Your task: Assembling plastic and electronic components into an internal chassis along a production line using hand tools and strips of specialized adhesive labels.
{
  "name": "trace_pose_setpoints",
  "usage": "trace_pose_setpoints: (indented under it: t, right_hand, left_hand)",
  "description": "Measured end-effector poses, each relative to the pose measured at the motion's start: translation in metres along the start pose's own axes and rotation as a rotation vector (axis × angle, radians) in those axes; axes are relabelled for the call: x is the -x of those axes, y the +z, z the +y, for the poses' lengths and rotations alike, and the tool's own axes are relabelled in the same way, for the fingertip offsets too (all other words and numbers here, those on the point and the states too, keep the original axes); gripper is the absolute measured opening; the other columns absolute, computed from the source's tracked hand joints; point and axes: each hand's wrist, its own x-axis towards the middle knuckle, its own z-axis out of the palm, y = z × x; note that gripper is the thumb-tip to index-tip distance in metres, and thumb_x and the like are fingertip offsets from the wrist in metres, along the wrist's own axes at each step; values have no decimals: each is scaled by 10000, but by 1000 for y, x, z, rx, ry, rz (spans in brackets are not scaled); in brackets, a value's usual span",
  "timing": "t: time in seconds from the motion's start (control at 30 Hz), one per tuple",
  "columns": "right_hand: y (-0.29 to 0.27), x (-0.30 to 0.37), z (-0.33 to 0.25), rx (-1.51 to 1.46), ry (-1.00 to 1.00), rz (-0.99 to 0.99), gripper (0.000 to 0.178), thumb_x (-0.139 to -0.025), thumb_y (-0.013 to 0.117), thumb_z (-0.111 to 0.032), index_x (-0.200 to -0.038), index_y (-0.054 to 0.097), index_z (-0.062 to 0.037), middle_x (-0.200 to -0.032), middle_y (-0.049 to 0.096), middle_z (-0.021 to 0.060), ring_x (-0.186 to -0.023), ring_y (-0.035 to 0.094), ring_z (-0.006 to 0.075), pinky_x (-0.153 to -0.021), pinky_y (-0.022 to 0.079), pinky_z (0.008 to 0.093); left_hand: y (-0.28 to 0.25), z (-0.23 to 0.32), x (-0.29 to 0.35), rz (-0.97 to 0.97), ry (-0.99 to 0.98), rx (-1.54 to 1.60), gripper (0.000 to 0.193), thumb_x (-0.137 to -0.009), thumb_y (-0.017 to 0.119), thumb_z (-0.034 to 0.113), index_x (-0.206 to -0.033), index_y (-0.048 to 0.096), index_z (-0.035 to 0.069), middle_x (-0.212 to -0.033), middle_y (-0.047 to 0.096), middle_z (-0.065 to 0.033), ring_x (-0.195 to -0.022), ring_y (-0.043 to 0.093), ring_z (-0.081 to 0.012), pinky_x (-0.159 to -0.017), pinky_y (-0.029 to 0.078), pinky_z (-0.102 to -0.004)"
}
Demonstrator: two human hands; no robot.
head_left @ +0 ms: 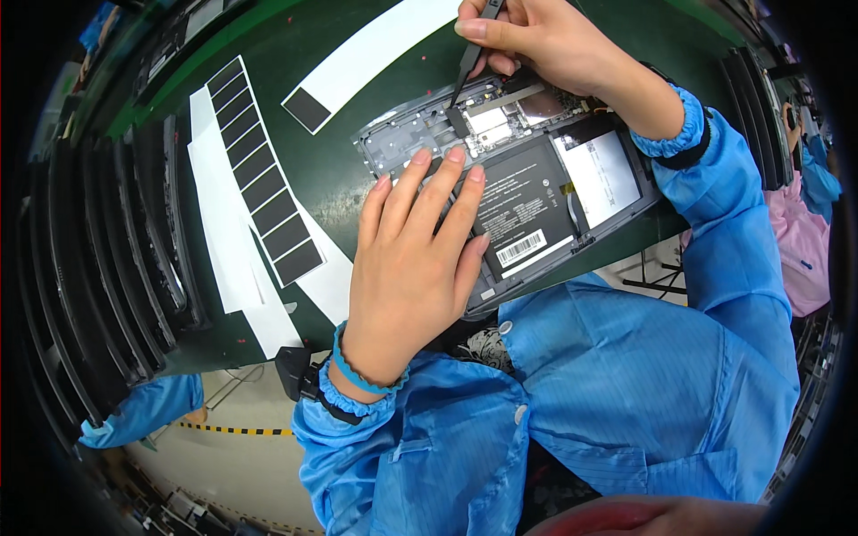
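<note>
Laptop base (518,183) on table (338,192); sticker strip (259,171) left of it; row of panels (100,259) farther left

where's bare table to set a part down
Bare table shows between the label strip and laptop; another patch, between the right hand and right stack. Crowded: the left side, with white sheets and left stack, and the laptop, under the left hand.

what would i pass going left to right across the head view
Row of dark upright panels → strip of black rectangles → left hand → pale rectangular panel → dark panels at the right.
</note>
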Motion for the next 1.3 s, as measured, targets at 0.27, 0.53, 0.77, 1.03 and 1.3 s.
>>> trace_pose_setpoints:
  t: [0.27,0.53,0.77,1.03,1.3]
  right_hand:
    - [0,5,-5,69,58,3,268,-929,628,-267,-819,637,-22,-608,581,-5,-519,499,51,-469,386,211]
    - [-4,0,-6,89,83,-57,193,-913,634,-188,-879,641,2,-667,596,22,-571,513,86,-511,419,254]
    - [0,4,0,-148,-231,138,277,-957,573,-236,-1059,642,13,-757,614,14,-650,573,80,-589,415,209]
    - [17,15,8,5,-87,128,301,-955,577,-267,-1053,638,11,-932,663,90,-813,616,137,-740,488,277]
    - [36,14,7,76,-203,167,315,-984,522,-252,-1094,613,29,-934,673,87,-888,640,159,-804,483,288]
  left_hand:
    - [-1,1,-3,5,0,-10,538,-803,667,199,-1314,533,99,-1391,472,-126,-1280,422,-340,-1038,317,-488]
    - [1,13,-25,63,2,-232,612,-758,706,356,-1272,547,64,-1378,466,-137,-1086,469,-325,-883,381,-416]
    - [12,23,-24,133,-62,-160,629,-774,685,366,-1262,509,11,-1381,440,-180,-1107,451,-354,-903,381,-437]
    - [-63,-91,24,150,-310,-410,564,-823,689,308,-1261,537,-11,-1319,525,-221,-1273,423,-441,-1030,376,-462]
    - [-49,-80,35,377,-431,-182,433,-797,729,289,-1084,658,-27,-1180,612,-237,-1189,520,-419,-969,446,-413]
